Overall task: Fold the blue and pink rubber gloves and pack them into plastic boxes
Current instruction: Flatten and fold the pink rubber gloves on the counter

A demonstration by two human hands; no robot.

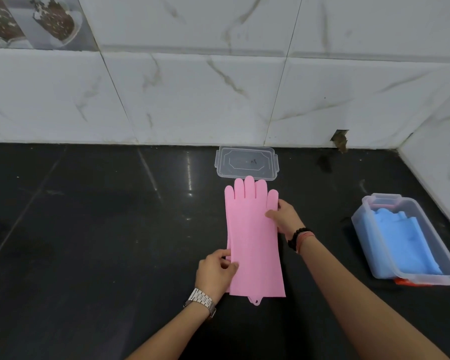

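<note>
A glossy black counter (89, 229) spreads under and left of the hands, catching light streaks; beyond them rises a white marble-veined tiled wall (192, 87); a chipped hole (340, 139) sits far right, a patterned tile (31, 19) far left.

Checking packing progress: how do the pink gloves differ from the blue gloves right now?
The pink gloves lie flat and unfolded on the black counter; the blue gloves sit folded inside a clear box. Both hands touch the pink ones, none the blue. Both look like rubber.
</note>
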